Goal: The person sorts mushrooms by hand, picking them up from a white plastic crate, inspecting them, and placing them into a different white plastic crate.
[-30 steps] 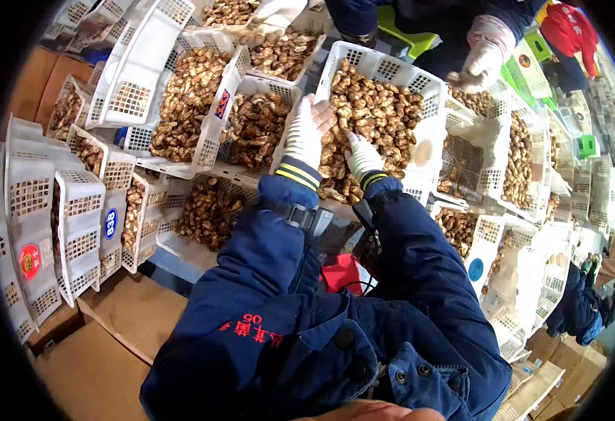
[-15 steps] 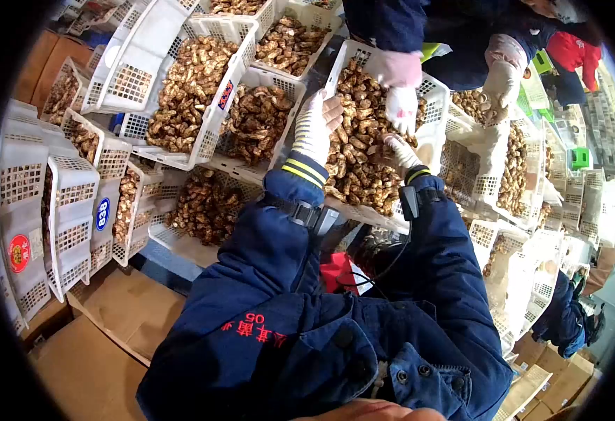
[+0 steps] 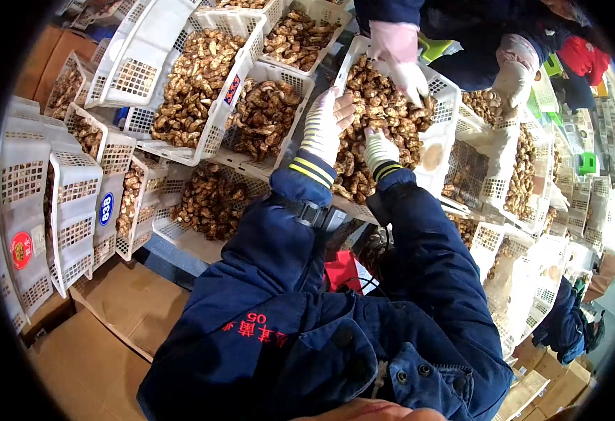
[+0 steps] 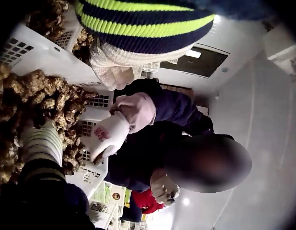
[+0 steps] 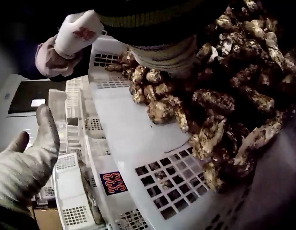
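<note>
A white plastic crate (image 3: 451,95) full of brown, knobbly mushrooms (image 3: 367,105) stands before me. My left hand (image 3: 327,125), in a striped white glove, is at its left side with fingers extended and nothing in them; the right wrist view shows that same hand (image 5: 30,160) with thumb and fingers apart. My right hand (image 3: 381,149) reaches into the mushrooms near the crate's front, its fingertips hidden among them. I cannot tell whether it grips one. Another person's gloved hand (image 3: 407,76) reaches over the crate from the far side.
More crates of mushrooms stand on the left, including a long one (image 3: 213,133) and a smaller one (image 3: 300,130). Stacked crates (image 3: 490,175) are close on the right. Cardboard boxes (image 3: 125,302) lie at lower left. The other person's second gloved hand (image 3: 514,81) is at upper right.
The other person's hand has come in over the crate. My right hand moved right across the mushrooms, then back left. My left hand stays by the crate's left side.
</note>
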Motion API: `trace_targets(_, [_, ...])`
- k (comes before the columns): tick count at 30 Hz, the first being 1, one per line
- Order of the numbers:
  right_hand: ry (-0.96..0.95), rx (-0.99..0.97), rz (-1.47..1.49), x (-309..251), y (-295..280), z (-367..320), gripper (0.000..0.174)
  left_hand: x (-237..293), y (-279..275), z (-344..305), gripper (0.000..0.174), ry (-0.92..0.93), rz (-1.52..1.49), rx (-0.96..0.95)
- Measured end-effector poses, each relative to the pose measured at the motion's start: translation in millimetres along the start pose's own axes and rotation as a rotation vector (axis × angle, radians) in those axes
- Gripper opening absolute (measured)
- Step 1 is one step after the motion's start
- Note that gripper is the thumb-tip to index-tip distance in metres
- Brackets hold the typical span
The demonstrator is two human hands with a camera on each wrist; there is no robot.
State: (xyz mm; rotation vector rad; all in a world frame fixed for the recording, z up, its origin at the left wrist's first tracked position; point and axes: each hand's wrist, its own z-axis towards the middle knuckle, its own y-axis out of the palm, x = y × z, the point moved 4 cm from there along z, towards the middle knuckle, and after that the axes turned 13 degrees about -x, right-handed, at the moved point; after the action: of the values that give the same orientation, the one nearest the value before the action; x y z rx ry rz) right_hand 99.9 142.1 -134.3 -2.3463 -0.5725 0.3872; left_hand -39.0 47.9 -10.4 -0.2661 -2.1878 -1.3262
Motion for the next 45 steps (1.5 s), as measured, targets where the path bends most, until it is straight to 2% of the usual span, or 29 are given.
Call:
trace_targets(3, [0.089, -0.022, -0.238, -8, 6, -14, 0.047, 0, -1, 0, 0.038, 0.007, -0.010, -0.007])
trace_targets(6, [0.142, -0.315, -0.275, -8, -2, -13, 0.047, -2, 0, -3, 0.037, -0.003, -0.004, -0.025])
trace_targets(8, [0.081, -0.236, -0.173, -1, -12, -25, 0.049, -3, -2, -2, 0.037, -0.009, 0.001, -0.039])
trace_targets(10, [-0.039, -0.008, -0.165, 10, -13, -35, 0.058, -2, 3, -6, 0.039, -0.052, 0.055, -0.032])
trace_targets(11, [-0.049, -0.069, -0.049, 21, -17, -33, 0.065, -4, 3, -7, 0.039, -0.065, 0.064, -0.061])
trace_targets(14, [-0.416, -0.003, 0.868, 66, 3, -34, 0.069, -10, 6, -7, 0.040, -0.120, 0.105, -0.101])
trace_targets(15, [-0.487, -0.008, 1.192, 64, -5, -55, 0.077, -14, 7, -5, 0.040, -0.139, 0.122, -0.107])
trace_targets(16, [-0.563, -0.033, 1.368, 69, -10, -63, 0.082, -17, 7, -5, 0.038, -0.158, 0.117, -0.137])
trace_targets(18, [-0.517, -0.147, 1.678, 58, -36, -116, 0.061, -21, 13, -9, 0.037, -0.186, 0.158, -0.186])
trace_targets(20, [-0.546, -0.022, 1.721, 28, -68, -174, 0.022, -35, 14, -9, 0.037, -0.288, 0.149, -0.263])
trace_targets(22, [-0.582, 0.007, 1.802, 25, -74, -191, 0.021, -50, 25, -12, 0.037, -0.447, 0.090, -0.382])
trace_targets(24, [-0.568, -0.014, 1.938, 23, -74, -196, 0.016, -62, 33, -24, 0.037, -0.513, 0.114, -0.401])
trace_targets(26, [-0.536, 0.061, 1.888, 29, -73, -199, 0.015, -61, 41, -35, 0.036, -0.511, 0.085, -0.417])
trace_targets(27, [-0.594, 0.073, 1.902, 31, -75, -200, 0.015, -60, 46, -39, 0.036, -0.570, 0.000, -0.498])
trace_targets(30, [-0.743, 0.086, 1.942, 36, -83, -212, 0.017, -59, 54, -48, 0.037, -0.576, -0.047, -0.455])
trace_targets(32, [-0.702, 0.185, 1.895, 39, -86, -227, 0.019, -68, 46, -42, 0.037, -0.576, -0.034, -0.474])
trace_targets(33, [-0.676, 0.174, 1.801, 46, -84, -230, 0.022, -67, 52, -46, 0.034, -0.553, -0.023, -0.446])
trace_targets(36, [-0.619, 0.388, 1.563, 59, -79, -238, 0.026, -68, 63, -55, 0.034, -0.472, -0.064, -0.517])
trace_targets(40, [-0.624, 0.397, 1.617, 67, -71, -237, 0.029, -65, 77, -69, 0.038, -0.415, -0.088, -0.410])
trace_targets(42, [-0.645, 0.421, 1.575, 71, -63, -223, 0.032, -68, 73, -67, 0.037, -0.403, -0.101, -0.474])
trace_targets(45, [-0.658, 0.288, 1.567, 75, -58, -219, 0.033, -74, 66, -62, 0.036, -0.387, -0.064, -0.483])
